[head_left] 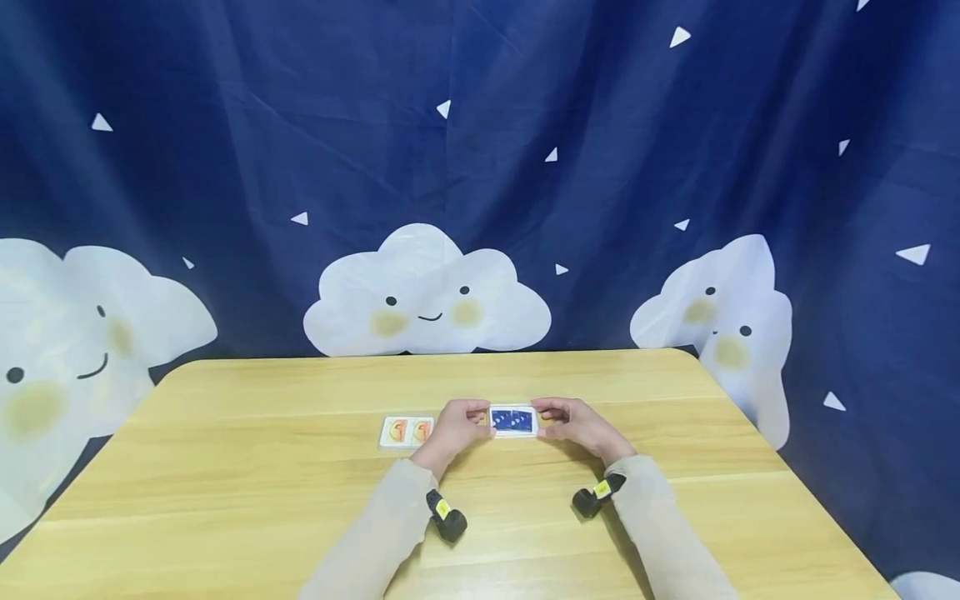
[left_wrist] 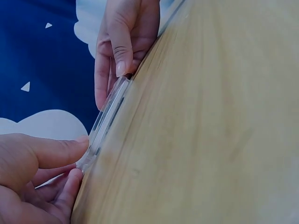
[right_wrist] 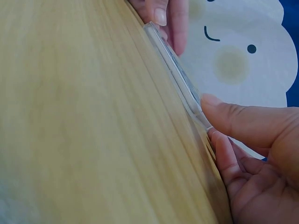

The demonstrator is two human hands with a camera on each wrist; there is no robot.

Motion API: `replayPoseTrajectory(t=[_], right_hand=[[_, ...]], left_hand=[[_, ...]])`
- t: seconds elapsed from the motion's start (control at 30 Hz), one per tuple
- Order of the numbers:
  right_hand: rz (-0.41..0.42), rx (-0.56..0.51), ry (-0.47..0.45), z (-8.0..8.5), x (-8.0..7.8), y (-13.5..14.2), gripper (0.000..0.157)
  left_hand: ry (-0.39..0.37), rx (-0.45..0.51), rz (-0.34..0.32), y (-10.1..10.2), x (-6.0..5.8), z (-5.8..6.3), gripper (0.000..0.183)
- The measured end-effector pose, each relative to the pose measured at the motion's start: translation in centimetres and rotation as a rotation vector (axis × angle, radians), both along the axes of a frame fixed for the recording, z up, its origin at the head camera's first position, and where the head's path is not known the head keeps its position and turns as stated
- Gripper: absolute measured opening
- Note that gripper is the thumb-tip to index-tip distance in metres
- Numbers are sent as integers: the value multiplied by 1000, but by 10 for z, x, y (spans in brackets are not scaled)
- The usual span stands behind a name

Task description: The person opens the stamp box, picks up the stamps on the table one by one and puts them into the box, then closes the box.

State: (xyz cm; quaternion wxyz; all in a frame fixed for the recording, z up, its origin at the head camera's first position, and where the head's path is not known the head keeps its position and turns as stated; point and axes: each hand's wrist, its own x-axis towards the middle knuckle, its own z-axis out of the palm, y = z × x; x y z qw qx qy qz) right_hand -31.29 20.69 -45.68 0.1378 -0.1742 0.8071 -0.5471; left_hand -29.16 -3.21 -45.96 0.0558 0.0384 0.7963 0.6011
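Observation:
A thin rectangular case [head_left: 513,421] with clear plastic edges and a dark blue face with small white marks is held between both hands near the middle of the table. My left hand [head_left: 455,429] pinches its left end between thumb and fingers. At the opposite end, the thumb and fingers of my right hand [head_left: 581,423] pinch it likewise. Seen edge-on in the left wrist view, the clear case [left_wrist: 108,116] looks layered and close to the tabletop; whether it touches is unclear. Just left of my left hand lies a flat white-bordered piece [head_left: 407,432] with two orange-and-yellow pictures.
The light wood table [head_left: 300,500] has rounded far corners. A dark blue curtain [head_left: 375,125] with white smiling clouds hangs behind its far edge. Each wrist wears a black strapped camera, one left [head_left: 448,518] and one right [head_left: 596,496].

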Motion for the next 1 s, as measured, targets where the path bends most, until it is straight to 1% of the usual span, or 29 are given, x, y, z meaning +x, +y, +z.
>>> replayPoseTrajectory(t=[0.2,0.47,0.73,0.87,1.0], right_hand=[[-3,2,-3,1,-1,3,52],[-11,-10,-14,2,1,1,52],[-31,-25,-25,4,2,-2,50],[-57,-16,-24,2,1,-2,47],[-65,6,-14,2,2,-3,45]], left_hand=[[18,-13,-17,1,-3,-1,50],[-1,10,-26,-1,-3,-1,50],[-17,-6,-23,-2,-3,0,51],[-21,-4,-24,-2,-4,0,51],[-22,-12,-21,-2,-4,0,51]])
